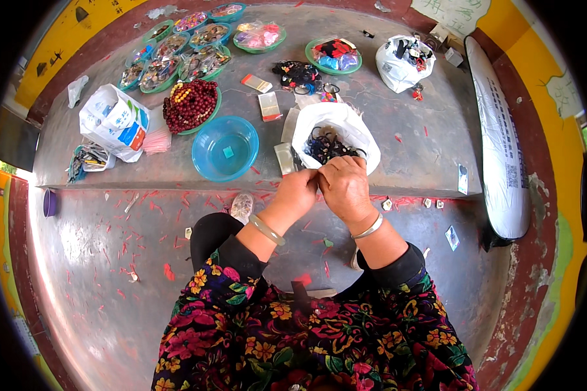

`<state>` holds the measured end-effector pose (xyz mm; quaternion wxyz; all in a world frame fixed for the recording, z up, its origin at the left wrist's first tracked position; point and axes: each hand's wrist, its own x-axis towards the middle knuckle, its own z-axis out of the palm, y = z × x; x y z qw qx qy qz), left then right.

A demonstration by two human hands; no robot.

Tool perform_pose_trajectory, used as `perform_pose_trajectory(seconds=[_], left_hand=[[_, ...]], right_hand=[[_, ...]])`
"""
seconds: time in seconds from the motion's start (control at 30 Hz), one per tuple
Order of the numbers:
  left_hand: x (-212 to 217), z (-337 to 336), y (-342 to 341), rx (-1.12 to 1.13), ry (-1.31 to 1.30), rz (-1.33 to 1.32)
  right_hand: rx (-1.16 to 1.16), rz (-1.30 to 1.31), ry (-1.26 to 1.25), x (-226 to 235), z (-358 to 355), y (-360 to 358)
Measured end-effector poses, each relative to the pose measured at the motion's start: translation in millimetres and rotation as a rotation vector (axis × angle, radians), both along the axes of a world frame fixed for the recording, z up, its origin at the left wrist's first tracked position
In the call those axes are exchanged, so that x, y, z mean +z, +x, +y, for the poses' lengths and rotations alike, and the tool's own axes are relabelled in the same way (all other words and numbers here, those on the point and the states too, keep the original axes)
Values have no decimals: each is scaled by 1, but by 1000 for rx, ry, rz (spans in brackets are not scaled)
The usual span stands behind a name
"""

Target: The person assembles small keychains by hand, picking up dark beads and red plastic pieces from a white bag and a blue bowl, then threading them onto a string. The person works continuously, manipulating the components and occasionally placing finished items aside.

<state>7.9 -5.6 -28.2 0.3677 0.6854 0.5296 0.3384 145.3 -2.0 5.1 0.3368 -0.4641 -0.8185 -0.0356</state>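
Observation:
My left hand [296, 193] and my right hand [346, 189] meet at the near side of an open white bag [361, 133]. Their fingers are closed and pressed together at the tips. Whatever is pinched between them is hidden by the fingers. Inside the bag lies a heap of thin black bands [326, 146], perhaps hair ties. A pale bangle [267, 230] circles my left wrist, and a silvery one [370, 225] my right. Left of the hands stands a round blue basin [222, 135] with a small pale square at its bottom.
Dark red bead strings [190, 107] fill a green basin. Behind are several basins of small goods and a bundle of black bands [297, 73]. A printed white bag [114, 120] stands left, another white bag [398, 72] at back right. Red scraps litter the lower floor before the raised ledge [424, 186].

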Motion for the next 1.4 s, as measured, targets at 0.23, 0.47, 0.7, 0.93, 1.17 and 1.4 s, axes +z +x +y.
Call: perform_pose_trajectory(seconds=[0.23, 0.47, 0.7, 0.93, 1.17, 1.4], left_hand=[[0, 1, 0, 2, -32, -34], [8, 1, 1, 38, 30, -126], [7, 5, -3, 12, -138, -319], [9, 8, -10, 52, -479, -885], [14, 15, -29, 239, -439, -1120], [16, 16, -34, 284, -418, -1110]], right_hand=[[-22, 25, 26, 1, 2, -1], [-76, 241, -97, 1, 4, 0], [-61, 629, -359, -9, 11, 5], [-18, 1266, -662, -6, 13, 11], [96, 1227, -549, 9, 2, 25], [438, 435, -688, 15, -11, 28]])
